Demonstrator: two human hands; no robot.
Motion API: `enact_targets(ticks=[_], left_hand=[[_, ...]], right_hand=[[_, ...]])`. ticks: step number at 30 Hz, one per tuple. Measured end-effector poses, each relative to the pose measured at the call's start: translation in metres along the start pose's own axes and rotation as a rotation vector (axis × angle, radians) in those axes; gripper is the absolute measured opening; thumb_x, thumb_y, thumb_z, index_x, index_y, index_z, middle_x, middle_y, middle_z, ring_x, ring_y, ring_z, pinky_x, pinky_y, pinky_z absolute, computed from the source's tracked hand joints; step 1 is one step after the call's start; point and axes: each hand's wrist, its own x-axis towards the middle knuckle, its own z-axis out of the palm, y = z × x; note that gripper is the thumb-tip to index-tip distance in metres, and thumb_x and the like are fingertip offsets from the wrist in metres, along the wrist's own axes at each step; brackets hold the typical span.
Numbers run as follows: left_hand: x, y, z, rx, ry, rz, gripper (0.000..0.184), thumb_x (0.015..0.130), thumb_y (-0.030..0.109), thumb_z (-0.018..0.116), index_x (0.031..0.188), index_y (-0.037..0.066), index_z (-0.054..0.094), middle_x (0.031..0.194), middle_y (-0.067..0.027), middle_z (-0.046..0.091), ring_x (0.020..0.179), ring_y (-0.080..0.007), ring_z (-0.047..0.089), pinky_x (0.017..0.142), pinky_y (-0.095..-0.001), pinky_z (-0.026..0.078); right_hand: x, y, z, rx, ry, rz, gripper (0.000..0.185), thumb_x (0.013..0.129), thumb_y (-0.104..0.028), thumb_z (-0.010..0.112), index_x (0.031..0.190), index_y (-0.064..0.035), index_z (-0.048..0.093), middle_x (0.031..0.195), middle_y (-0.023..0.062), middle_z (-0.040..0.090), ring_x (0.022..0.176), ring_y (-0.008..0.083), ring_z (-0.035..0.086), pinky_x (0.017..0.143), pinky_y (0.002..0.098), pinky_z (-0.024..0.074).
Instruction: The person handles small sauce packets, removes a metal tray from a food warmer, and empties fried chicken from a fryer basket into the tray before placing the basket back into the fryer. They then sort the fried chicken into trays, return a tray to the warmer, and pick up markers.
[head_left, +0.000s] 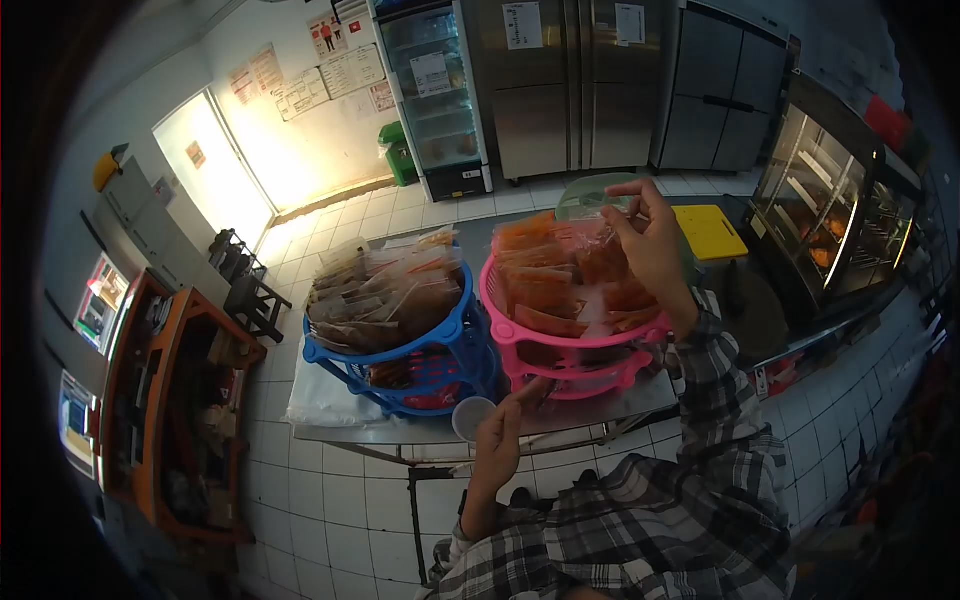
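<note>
My right hand (648, 232) is raised over the right side of a pink basket (575, 343), its fingers pinched on a clear plastic packet (603, 235). Packets of orange-red contents (543, 290) fill that basket in upright rows. To its left, a blue basket (400, 358) holds packets of brownish contents (385, 295). Low in front of the baskets is my left hand (500, 440), next to a small round whitish cup or lid (473, 417); its fingers look extended, and whether they touch that item is unclear.
Both baskets stand on a metal table (370, 432). Behind the pink one are a pale green round item (590, 190) and a yellow board (710, 232). A glass display case (825, 200) stands right, an orange shelf (165, 400) left, refrigerators (535, 120) at the back.
</note>
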Motion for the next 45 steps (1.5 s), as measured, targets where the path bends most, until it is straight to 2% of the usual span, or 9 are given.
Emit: enact_targets(ticks=[8, 14, 17, 23, 26, 32, 36, 39, 45], left_hand=[[-0.017, -0.001, -0.010, 0.219, -0.052, -0.004, 0.032, 0.100, 0.017, 0.041, 0.123, 0.002, 0.059, 0.114, -0.0111, 0.065, 0.102, -0.0158, 0.061, 0.089, -0.0301, 0.046], [-0.005, -0.004, 0.009, 0.231, -0.148, 0.007, 0.029, 0.097, 0.012, 0.046, 0.122, 0.005, 0.059, 0.114, -0.0106, 0.064, 0.105, -0.0184, 0.059, 0.090, -0.0313, 0.046], [0.001, -0.006, 0.018, 0.255, -0.211, 0.136, 0.028, 0.096, 0.012, 0.048, 0.121, 0.006, 0.060, 0.112, -0.0121, 0.064, 0.104, -0.0218, 0.060, 0.088, -0.0324, 0.047], [0.001, -0.038, 0.022, 0.384, -0.166, 0.224, 0.026, 0.095, 0.016, 0.052, 0.117, 0.006, 0.061, 0.107, -0.0136, 0.065, 0.100, -0.0247, 0.062, 0.084, -0.0336, 0.049], [-0.011, -0.053, 0.014, 0.319, -0.264, 0.078, 0.025, 0.094, 0.016, 0.052, 0.114, 0.005, 0.063, 0.099, -0.0124, 0.068, 0.094, -0.0233, 0.065, 0.081, -0.0333, 0.049], [-0.037, -0.079, -0.008, 0.249, -0.151, -0.077, 0.023, 0.091, 0.021, 0.056, 0.104, 0.004, 0.066, 0.087, -0.0131, 0.068, 0.084, -0.0309, 0.065, 0.073, -0.0391, 0.049], [-0.045, -0.061, -0.035, 0.306, 0.006, -0.159, 0.024, 0.092, 0.019, 0.056, 0.109, 0.005, 0.064, 0.089, -0.0132, 0.069, 0.085, -0.0263, 0.065, 0.075, -0.0358, 0.049], [-0.050, -0.054, -0.055, 0.358, 0.185, -0.054, 0.022, 0.090, 0.018, 0.059, 0.108, 0.007, 0.066, 0.091, -0.0129, 0.068, 0.083, -0.0278, 0.064, 0.076, -0.0364, 0.048], [-0.058, -0.045, -0.077, 0.305, 0.334, -0.040, 0.021, 0.088, 0.018, 0.062, 0.105, 0.009, 0.067, 0.089, -0.0105, 0.068, 0.079, -0.0249, 0.064, 0.080, -0.0358, 0.045]], right_hand=[[0.010, 0.035, 0.003, -0.237, -0.364, -0.050, 0.022, 0.078, 0.004, 0.067, 0.097, -0.0021, 0.059, 0.078, 0.0074, 0.066, 0.072, 0.0121, 0.065, 0.060, 0.0243, 0.0489], [0.015, 0.032, 0.003, -0.077, -0.269, -0.016, 0.024, 0.076, 0.006, 0.067, 0.097, -0.0018, 0.058, 0.079, 0.0074, 0.068, 0.074, 0.0120, 0.066, 0.062, 0.0214, 0.0494], [0.014, 0.016, -0.006, -0.161, -0.515, 0.296, 0.027, 0.077, 0.008, 0.066, 0.100, -0.0024, 0.057, 0.089, 0.0049, 0.064, 0.081, 0.0094, 0.064, 0.068, 0.0201, 0.0498], [-0.001, -0.003, -0.003, -0.591, -0.361, -0.330, 0.033, 0.075, 0.008, 0.064, 0.104, -0.0036, 0.057, 0.106, 0.0131, 0.063, 0.082, 0.0169, 0.063, 0.069, 0.0293, 0.0525], [-0.048, -0.057, 0.009, -0.502, -0.125, -0.259, 0.026, 0.078, 0.004, 0.064, 0.103, -0.0022, 0.058, 0.101, 0.0131, 0.064, 0.083, 0.0214, 0.064, 0.075, 0.0330, 0.0521], [-0.139, -0.074, 0.004, -0.143, -1.249, 0.344, 0.016, 0.087, -0.005, 0.058, 0.101, 0.0014, 0.061, 0.111, 0.0128, 0.065, 0.099, 0.0247, 0.064, 0.087, 0.0326, 0.0466], [-0.184, 0.021, 0.031, -0.519, -0.670, 0.009, 0.031, 0.086, 0.003, 0.047, 0.116, 0.0022, 0.053, 0.134, 0.0196, 0.049, 0.122, 0.0368, 0.048, 0.102, 0.0418, 0.0366], [-0.190, 0.038, 0.050, -0.758, -0.606, -0.272, 0.047, 0.083, 0.007, 0.042, 0.129, 0.0011, 0.044, 0.136, 0.0238, 0.044, 0.126, 0.0395, 0.041, 0.105, 0.0435, 0.0325], [-0.176, 0.048, 0.062, -0.817, -0.468, 0.019, 0.046, 0.087, 0.000, 0.039, 0.133, 0.0006, 0.039, 0.136, 0.0248, 0.041, 0.127, 0.0407, 0.037, 0.108, 0.0455, 0.0250]])
